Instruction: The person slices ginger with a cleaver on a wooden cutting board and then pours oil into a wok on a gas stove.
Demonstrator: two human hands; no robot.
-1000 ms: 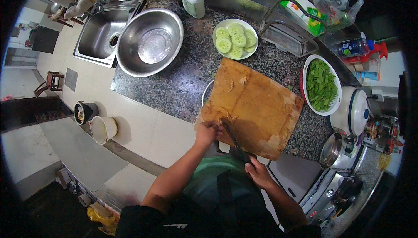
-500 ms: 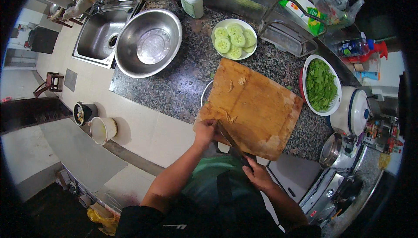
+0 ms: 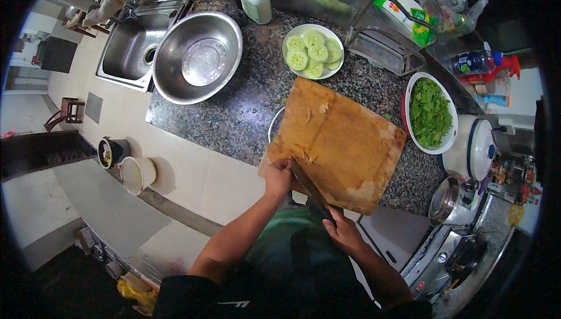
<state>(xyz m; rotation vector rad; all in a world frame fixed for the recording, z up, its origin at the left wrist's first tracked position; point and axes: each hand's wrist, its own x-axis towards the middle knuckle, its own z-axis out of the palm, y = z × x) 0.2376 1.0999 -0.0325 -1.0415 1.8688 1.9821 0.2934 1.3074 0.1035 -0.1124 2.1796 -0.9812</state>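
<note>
Gripping the knife point(image 3: 308, 183) by its dark handle, the right hand point(image 3: 345, 234) is holding the blade aslant over the near edge of the board point(image 3: 345, 141), its tip pointing away from the body. The left hand point(image 3: 278, 177) is resting at the board's near left corner, its fingers curling in just beside the blade tip; whether they are pinching anything, the inspector cannot tell.

The board is lying askew on the speckled counter point(image 3: 198, 119). Pale scraps point(image 3: 308, 158) are lying on the wood near the tip, and another small clump is sitting toward the far edge.

Beyond the board, a plate point(image 3: 285, 56) is bearing pale green slices point(image 3: 316, 53); a rack point(image 3: 378, 53) is standing to its right. Right of the board, a white-rimmed bowl point(image 3: 453, 123) is holding chopped greens point(image 3: 430, 113), with a lidded white pot point(image 3: 466, 146) standing beside it. Toward the left, a steel basin point(image 3: 225, 82) is sitting next to the sink point(image 3: 124, 53), and a white bottle point(image 3: 256, 6) is standing near the basin's far right side.
</note>
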